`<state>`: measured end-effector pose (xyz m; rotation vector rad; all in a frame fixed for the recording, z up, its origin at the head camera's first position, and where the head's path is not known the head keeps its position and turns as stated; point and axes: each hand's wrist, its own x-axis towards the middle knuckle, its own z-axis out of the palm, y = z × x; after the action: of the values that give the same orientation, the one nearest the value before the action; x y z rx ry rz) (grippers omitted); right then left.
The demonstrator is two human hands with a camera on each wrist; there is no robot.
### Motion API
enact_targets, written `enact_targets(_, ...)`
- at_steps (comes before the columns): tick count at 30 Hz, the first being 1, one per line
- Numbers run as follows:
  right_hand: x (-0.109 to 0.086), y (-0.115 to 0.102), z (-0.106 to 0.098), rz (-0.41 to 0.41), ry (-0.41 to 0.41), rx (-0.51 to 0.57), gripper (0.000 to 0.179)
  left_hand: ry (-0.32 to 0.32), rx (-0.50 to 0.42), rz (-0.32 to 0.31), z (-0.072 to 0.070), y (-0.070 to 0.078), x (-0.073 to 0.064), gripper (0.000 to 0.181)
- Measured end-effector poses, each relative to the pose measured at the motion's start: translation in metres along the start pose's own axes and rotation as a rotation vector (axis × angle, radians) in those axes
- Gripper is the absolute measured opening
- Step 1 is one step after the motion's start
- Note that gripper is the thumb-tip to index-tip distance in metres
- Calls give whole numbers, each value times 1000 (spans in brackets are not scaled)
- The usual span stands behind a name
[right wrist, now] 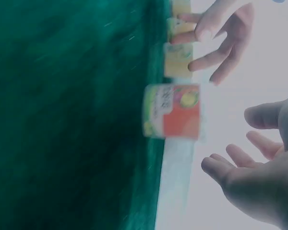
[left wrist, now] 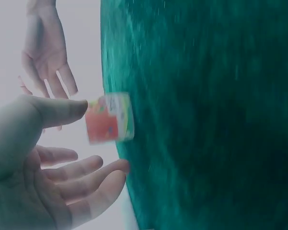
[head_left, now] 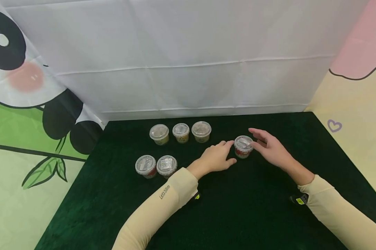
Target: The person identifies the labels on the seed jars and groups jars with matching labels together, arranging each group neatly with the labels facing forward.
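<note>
A small round plastic cup (head_left: 243,147) with a clear lid and a red label stands on the dark green cloth, right of the middle. To its left is my left hand (head_left: 215,157), fingers extended and the fingertips close to the lid. My right hand (head_left: 270,146) is on the other side, its thumb near the rim and its fingers spread. In the right wrist view, the red-labelled cup (right wrist: 175,111) shows apart from the right hand (right wrist: 259,167). Seen from the left wrist, the left hand's (left wrist: 62,167) thumb tip overlaps the cup's edge; whether it touches, I cannot tell.
Three lidded cups with yellowish contents, one of them the leftmost cup (head_left: 159,134), stand in a back row. Two more lidded cups, including a red-labelled one (head_left: 146,166), sit front left beside my left forearm. A white cloth wall (head_left: 191,86) rises behind the green cloth (head_left: 238,215).
</note>
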<state>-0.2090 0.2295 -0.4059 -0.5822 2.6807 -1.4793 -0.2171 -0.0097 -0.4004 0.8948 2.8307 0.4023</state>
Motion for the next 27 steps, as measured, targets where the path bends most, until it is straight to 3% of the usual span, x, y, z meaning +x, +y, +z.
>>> enact_targets(7,-13,17,-2,106,-114,123,67,-15,-117,-22,18,6,2,82)
enact_targets(13,-17,24,5,198,-184,231,76,-16,-142,-8,22,9,3,86)
enact_targets(19,-14,25,9,249,-225,220,78,-10,-122,-7,23,10,-3,89)
enact_targets(27,-14,25,8,252,-226,203,78,-4,-135,-3,26,11,-3,90)
